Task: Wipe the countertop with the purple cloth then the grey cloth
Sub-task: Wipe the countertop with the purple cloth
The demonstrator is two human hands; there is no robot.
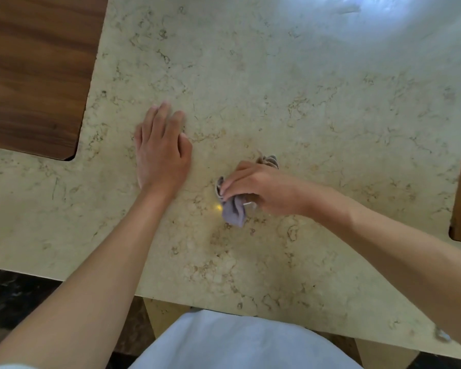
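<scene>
table (317, 107): one beige marble top, you leaned over it | left hand (161, 153): lay flat, fingers open, holding nothing | right hand (264, 190): fingers closed on one bunched purple cloth (234, 211), mid-table; risk: wad covers little, may leave streaks; no grey cloth visible

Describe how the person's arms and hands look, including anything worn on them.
Both forearms are bare, with no sleeves in view. The left hand and right hand wear no gloves, and no rings, watch or bracelets are visible. A pale garment covers the torso below.
</scene>
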